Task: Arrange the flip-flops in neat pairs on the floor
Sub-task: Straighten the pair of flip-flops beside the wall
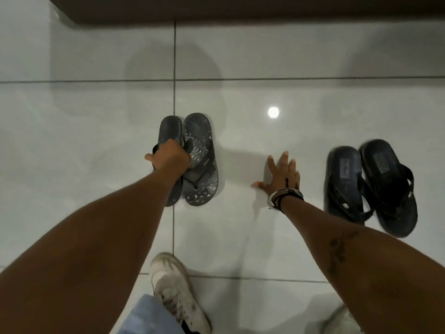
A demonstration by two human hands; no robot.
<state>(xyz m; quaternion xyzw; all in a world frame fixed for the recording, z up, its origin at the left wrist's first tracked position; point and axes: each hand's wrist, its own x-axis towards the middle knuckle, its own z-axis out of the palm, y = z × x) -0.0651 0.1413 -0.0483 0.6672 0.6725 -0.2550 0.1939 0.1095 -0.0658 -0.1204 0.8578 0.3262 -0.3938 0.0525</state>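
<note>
Two grey flip-flops lie side by side in the middle of the white tiled floor. The plain one [170,127] is on the left, the wave-patterned one [201,160] on the right, and their edges touch. My left hand [169,156] is closed over the strap of the plain one. At the right lies a black pair: one sandal [344,169] flat, the other [387,186] angled and overlapping its strap side. My right hand [283,175] is spread flat on the floor between the two pairs, holding nothing.
A dark brown baseboard or furniture edge [240,8] runs along the top. A white sneaker [178,292] on my foot and a light blue trouser leg [147,317] sit at the bottom. Bright lamp glare [273,112] reflects off the glossy tile.
</note>
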